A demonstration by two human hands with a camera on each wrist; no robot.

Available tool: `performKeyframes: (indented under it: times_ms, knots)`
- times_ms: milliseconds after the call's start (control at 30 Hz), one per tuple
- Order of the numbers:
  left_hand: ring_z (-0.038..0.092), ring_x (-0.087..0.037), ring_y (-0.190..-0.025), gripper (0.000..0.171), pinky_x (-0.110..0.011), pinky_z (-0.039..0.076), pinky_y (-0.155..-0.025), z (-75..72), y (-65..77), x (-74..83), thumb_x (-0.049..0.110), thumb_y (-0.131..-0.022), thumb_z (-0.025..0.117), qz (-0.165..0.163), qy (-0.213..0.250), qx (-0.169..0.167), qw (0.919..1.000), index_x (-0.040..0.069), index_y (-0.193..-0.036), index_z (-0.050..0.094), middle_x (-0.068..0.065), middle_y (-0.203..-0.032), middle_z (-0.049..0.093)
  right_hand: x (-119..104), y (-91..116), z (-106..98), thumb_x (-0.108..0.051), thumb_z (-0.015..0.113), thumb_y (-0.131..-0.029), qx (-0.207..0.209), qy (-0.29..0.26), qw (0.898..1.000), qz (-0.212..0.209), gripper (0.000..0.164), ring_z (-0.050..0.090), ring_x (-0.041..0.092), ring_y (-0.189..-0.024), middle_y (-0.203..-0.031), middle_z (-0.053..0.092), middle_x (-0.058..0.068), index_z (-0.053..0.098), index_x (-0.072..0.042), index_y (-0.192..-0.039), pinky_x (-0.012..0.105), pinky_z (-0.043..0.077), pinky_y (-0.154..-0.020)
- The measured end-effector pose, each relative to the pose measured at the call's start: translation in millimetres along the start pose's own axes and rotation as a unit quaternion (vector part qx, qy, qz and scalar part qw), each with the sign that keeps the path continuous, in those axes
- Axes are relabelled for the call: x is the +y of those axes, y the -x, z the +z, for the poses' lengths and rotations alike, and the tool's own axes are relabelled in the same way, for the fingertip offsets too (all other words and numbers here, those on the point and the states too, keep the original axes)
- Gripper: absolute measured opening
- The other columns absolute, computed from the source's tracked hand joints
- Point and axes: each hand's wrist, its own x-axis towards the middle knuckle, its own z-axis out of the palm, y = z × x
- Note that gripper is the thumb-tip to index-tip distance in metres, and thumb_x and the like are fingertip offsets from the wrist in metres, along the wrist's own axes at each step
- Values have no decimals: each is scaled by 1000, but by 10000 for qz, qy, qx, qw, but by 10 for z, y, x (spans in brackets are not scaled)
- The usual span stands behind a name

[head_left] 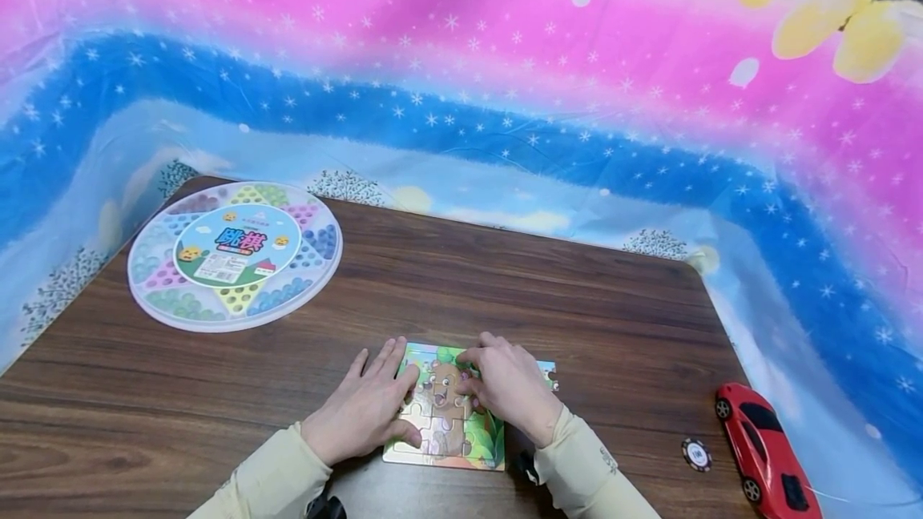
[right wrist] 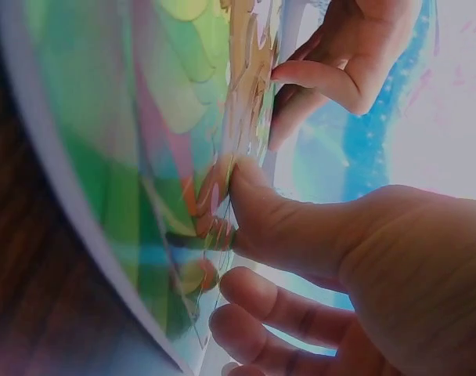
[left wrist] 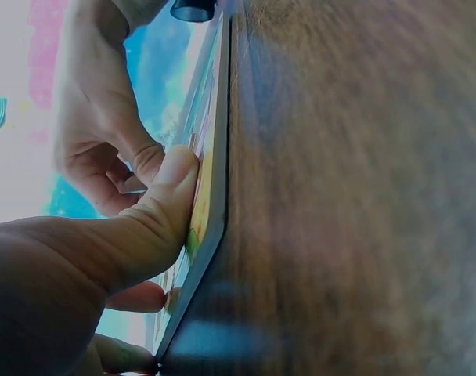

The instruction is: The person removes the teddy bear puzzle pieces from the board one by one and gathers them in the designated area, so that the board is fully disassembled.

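Note:
A jigsaw puzzle (head_left: 447, 427) with a cartoon bear lies flat near the table's front edge. My left hand (head_left: 368, 403) lies over its left side, fingers extended, the thumb (left wrist: 171, 176) resting on the face of the puzzle. At the upper right part, my right hand (head_left: 508, 383) bends its fingers down onto the puzzle. Its thumb (right wrist: 257, 200) and fingertips touch the surface on either side of a piece, which they mostly hide. A loose puzzle piece (head_left: 550, 373) with a blue edge shows just beyond the right hand, partly covered.
A round Chinese checkers set (head_left: 234, 307) with marbles sits at the back left. On the right lie a poker chip (head_left: 696, 455) and a red toy car (head_left: 767, 451). A patterned cloth (head_left: 461, 102) hangs around the wooden table (head_left: 519, 279).

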Motion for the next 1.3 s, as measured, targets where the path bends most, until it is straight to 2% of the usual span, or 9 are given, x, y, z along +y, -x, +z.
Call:
performKeyframes:
  times_ms: [200,467,767,900,1100,1300]
  knots:
    - [34,-50,-134,51,-70,32,-97,3,6,-1,59,-70,70,0,-4,9,10000,17,-81,43,-39,-144,32,-18,-17,-24,-27,77,-85,-108,-74,9999,-16,28,46,6,-62,-82,54,-3,75,-16,-110,23,40,-51]
    - [34,-50,-134,51,-70,32,-97,12,7,2,59,-70,70,-18,-6,-7,10000,17,-81,44,-38,-144,32,-23,-35,12,-21,79,-83,-93,-115,9998,134,24,51,7,-65,-83,55,-3,73,-14,-104,25,45,-54]
    - [34,-50,-134,53,-70,31,-98,15,6,10,59,-70,71,-29,-33,-7,10000,16,-82,43,-38,-144,33,-32,-58,15,-14,75,-86,-490,-839,9936,582,25,49,10,-69,-93,53,1,65,-12,-108,23,42,-53]
    - [33,-50,-135,53,-70,30,-99,9,2,10,59,-70,71,-43,-12,-21,10000,16,-82,43,-39,-145,32,-30,-61,13,-17,75,-86,-594,-1027,9905,698,27,49,11,-68,-96,51,2,62,-13,-110,23,42,-50]
    - [33,-50,-134,52,-71,31,-98,7,1,3,59,-71,71,-27,-14,-30,10000,16,-83,43,-39,-145,32,-26,-60,18,-19,75,-86,-601,-1220,9879,751,30,50,13,-67,-99,49,3,60,-14,-111,23,40,-46]
    - [36,-52,-132,53,-71,32,-96,3,-2,-8,59,-70,71,82,-6,77,9999,15,-81,43,-40,-142,34,-15,-51,12,-7,72,-87,-630,-1479,9844,712,28,50,15,-70,-101,49,4,56,-15,-109,24,38,-45]
